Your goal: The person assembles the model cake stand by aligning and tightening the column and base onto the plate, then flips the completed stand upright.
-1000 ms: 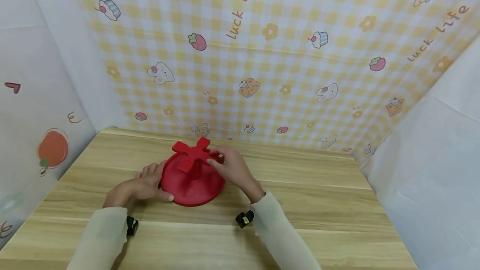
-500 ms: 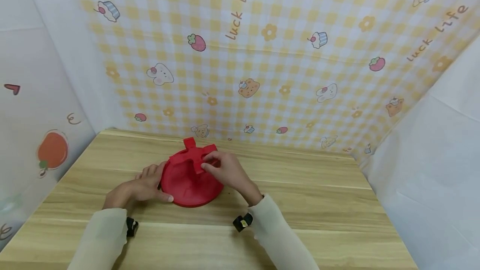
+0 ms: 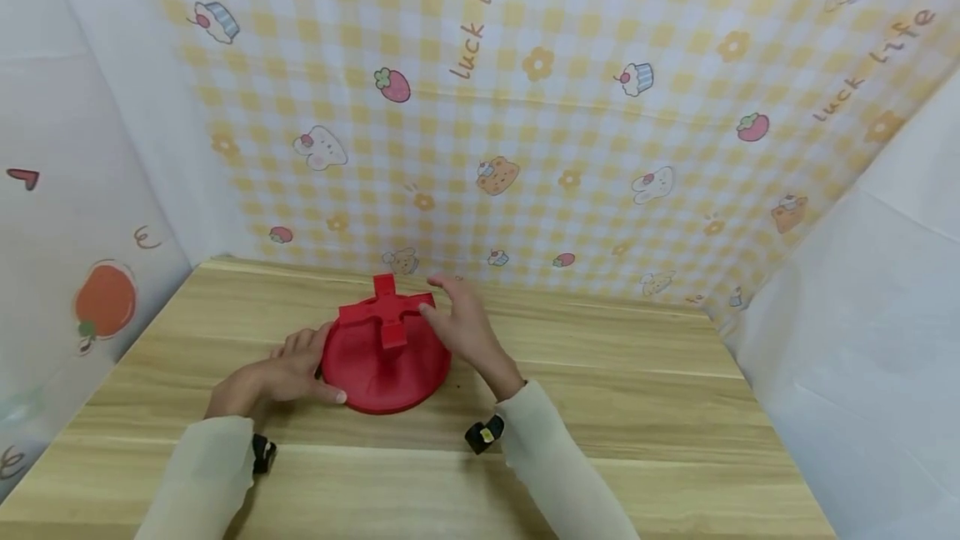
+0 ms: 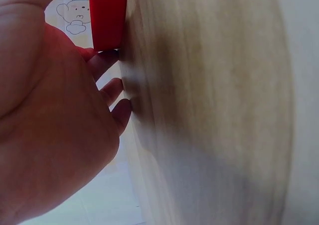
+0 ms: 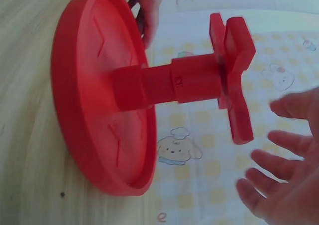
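A red round base with a raised rim sits on the table, towards its back left. A stepped red post rises from its middle, marked with what looks like "33". On top is a four-armed red cross. My left hand holds the left side of the base, thumb at the front rim and the other fingers farther back along the edge. To the right of the cross, my right hand has its fingers spread. In the right wrist view that right hand stands apart from the cross and holds nothing.
The wood-grain table extends to the right and in front. A yellow checked cloth with cartoon prints hangs behind it. White cloth closes off both sides. Each wrist wears a black strap.
The cross has turned on its post as the right hand pulled at its arms. That hand has since let go, opened its fingers and moved slightly right. The left hand keeps its place.
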Tool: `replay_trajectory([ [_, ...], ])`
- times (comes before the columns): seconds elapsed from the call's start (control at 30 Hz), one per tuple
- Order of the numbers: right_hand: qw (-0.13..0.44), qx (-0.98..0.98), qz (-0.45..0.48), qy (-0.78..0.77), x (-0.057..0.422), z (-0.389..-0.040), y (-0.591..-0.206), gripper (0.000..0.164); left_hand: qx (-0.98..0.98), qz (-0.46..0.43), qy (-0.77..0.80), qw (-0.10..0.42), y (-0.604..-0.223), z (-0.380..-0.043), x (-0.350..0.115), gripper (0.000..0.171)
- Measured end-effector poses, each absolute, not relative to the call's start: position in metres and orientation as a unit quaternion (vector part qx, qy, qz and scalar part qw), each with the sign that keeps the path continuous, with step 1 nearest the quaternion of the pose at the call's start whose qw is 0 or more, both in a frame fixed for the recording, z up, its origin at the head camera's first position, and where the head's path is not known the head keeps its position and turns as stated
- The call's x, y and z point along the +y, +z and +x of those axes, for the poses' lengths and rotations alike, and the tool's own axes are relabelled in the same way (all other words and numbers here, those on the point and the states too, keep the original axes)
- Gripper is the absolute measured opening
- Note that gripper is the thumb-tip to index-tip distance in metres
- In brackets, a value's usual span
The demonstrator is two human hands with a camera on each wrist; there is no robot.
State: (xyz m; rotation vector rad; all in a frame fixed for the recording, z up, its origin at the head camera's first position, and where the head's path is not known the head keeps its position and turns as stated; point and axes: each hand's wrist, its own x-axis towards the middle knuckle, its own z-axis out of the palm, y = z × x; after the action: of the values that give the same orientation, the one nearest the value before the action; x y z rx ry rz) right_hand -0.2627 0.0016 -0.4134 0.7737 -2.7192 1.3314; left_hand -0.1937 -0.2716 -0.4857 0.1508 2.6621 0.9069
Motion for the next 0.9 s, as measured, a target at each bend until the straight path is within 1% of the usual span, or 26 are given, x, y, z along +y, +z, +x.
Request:
replay_trajectory([
  [0.07,-0.026,-0.874,0.252,0.414,0.003,-0.263,-0.416,0.043,0.932,0.052,0.319,0.164,-0.486,-0.194,-0.272,0.136],
  [0.13,-0.043,-0.877,0.252,0.407,0.003,-0.262,-0.419,0.045,0.932,0.051,0.319,0.165,-0.486,-0.193,-0.272,0.136],
  [0.43,-0.023,-0.876,0.277,0.394,0.009,-0.256,-0.42,0.039,0.934,0.05,0.314,0.163,-0.488,-0.195,-0.272,0.136],
  [0.9,-0.034,-0.89,0.316,0.326,0.009,-0.234,-0.41,0.024,0.927,0.063,0.325,0.174,-0.484,-0.195,-0.272,0.134],
])
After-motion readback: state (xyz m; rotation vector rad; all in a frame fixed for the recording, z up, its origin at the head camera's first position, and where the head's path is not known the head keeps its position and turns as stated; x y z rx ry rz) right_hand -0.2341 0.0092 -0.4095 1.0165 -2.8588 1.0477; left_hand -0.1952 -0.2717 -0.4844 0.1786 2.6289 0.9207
